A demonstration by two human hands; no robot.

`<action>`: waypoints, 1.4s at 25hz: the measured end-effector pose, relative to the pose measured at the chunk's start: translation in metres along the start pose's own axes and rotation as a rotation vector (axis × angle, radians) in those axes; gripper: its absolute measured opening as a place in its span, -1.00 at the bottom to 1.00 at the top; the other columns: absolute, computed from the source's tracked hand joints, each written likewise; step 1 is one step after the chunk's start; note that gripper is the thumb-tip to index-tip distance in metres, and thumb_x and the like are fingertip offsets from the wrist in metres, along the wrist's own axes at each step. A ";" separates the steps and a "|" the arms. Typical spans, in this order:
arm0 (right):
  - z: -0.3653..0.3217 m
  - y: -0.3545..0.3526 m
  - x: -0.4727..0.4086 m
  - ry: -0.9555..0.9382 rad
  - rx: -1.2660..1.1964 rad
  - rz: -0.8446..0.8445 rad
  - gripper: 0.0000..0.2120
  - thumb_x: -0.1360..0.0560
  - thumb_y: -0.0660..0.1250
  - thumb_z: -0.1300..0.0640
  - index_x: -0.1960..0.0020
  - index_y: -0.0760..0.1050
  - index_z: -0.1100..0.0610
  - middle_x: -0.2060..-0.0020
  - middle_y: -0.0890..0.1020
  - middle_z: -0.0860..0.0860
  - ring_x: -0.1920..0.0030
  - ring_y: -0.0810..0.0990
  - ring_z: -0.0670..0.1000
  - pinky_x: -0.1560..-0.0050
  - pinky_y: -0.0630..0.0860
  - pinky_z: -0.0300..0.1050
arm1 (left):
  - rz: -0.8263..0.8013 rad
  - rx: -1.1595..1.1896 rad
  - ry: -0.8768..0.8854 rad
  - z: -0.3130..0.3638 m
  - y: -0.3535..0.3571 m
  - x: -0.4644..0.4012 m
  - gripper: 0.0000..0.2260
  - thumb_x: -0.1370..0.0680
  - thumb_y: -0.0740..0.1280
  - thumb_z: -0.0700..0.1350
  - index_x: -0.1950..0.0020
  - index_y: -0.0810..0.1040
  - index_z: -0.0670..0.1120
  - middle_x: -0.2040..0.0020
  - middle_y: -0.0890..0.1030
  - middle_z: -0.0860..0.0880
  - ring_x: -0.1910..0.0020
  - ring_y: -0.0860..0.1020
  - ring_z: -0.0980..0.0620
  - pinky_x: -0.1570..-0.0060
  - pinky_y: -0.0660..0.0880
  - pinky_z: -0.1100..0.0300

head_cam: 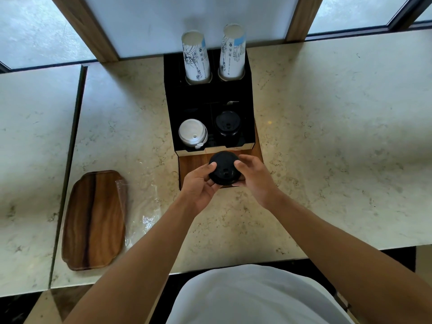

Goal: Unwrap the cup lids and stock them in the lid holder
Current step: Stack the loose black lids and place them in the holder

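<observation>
A black lid holder (pixel 171 94) stands on the marble counter (pixel 327 136), its back against the window frame. Its two rear slots each hold a tall stack of printed white paper cups: the left stack (pixel 196 57) and the right stack (pixel 232 51) both rise well above the holder and lean slightly. In front of them are two lid compartments. The left one holds a stack of white lids (pixel 192 134), the top one showing a small sip spout. The right one holds a stack of black lids (pixel 226 126), hard to make out against the dark walls. The holder sits on a wooden base (pixel 191 164) that juts out toward the person.

Just in front of the right compartment, above that wooden base, both hands hold a short stack of black lids (pixel 225 167). It is round, matte, domed, with a small sip opening near its near edge, and bare of wrap. The left hand (pixel 201 183) curls under and around its left side, thumb on the rim. The right hand (pixel 253 176) grips the right side, fingertips over the top edge.

To the left on the counter lies an oblong wooden tray (pixel 93 220), and beside its right edge a crumpled clear plastic wrapper (pixel 145 220).
</observation>
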State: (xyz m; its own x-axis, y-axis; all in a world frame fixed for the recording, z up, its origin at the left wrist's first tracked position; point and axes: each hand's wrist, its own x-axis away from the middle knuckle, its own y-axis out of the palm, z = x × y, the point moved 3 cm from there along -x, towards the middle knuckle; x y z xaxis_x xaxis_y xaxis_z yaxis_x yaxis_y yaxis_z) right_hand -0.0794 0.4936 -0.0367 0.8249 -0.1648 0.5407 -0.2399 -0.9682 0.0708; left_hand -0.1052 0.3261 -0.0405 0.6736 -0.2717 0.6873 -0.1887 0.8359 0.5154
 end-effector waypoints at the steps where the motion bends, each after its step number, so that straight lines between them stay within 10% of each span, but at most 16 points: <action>1: -0.001 -0.002 -0.002 0.017 -0.007 0.002 -0.61 -0.63 0.37 0.08 -0.40 0.45 0.17 -0.22 0.64 0.12 -0.10 0.73 0.09 0.00 0.72 0.02 | -0.001 -0.008 0.003 0.001 0.001 -0.001 -0.76 -0.59 0.40 -0.22 -0.23 0.58 -0.29 -0.15 0.69 -0.29 -0.15 0.67 -0.24 0.05 0.65 0.07; 14: -0.054 -0.019 -0.048 -0.103 0.138 0.154 -0.63 -0.55 0.48 0.04 -0.25 0.51 0.20 -0.11 0.69 0.13 -0.09 0.72 0.09 -0.04 0.72 0.12 | 0.168 -0.380 0.155 0.042 0.033 -0.031 -0.76 -0.56 0.46 -0.22 -0.20 0.58 -0.25 -0.05 0.73 -0.19 0.00 0.73 -0.11 0.10 0.68 0.13; 21: -0.087 -0.011 -0.075 -0.222 0.364 0.223 -0.70 -0.63 0.34 0.05 -0.33 0.55 0.09 -0.15 0.64 0.01 -0.14 0.67 0.07 -0.11 0.69 0.07 | 0.341 -0.568 0.355 0.073 0.058 -0.067 -0.87 -0.56 0.48 -0.12 0.13 0.62 0.09 0.31 0.65 0.36 0.23 0.65 0.36 0.33 0.52 0.45; 35: -0.094 -0.005 -0.104 -0.363 0.572 0.349 -0.74 -0.64 0.34 0.12 -0.30 0.58 0.14 -0.07 0.73 0.06 0.03 0.73 0.03 -0.07 0.69 0.01 | 0.469 -0.915 0.509 0.085 0.072 -0.105 -0.75 -0.59 0.42 -0.05 -0.22 0.68 -0.12 0.00 0.74 0.01 0.03 0.70 0.10 -0.12 0.64 0.06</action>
State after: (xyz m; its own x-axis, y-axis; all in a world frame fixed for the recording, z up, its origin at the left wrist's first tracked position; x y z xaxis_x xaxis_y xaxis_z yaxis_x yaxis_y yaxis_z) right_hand -0.2121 0.5333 -0.0145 0.8903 -0.4348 0.1353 -0.2964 -0.7789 -0.5527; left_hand -0.2500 0.3741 -0.0318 0.9245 0.2081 0.3194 -0.0476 0.8944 -0.4448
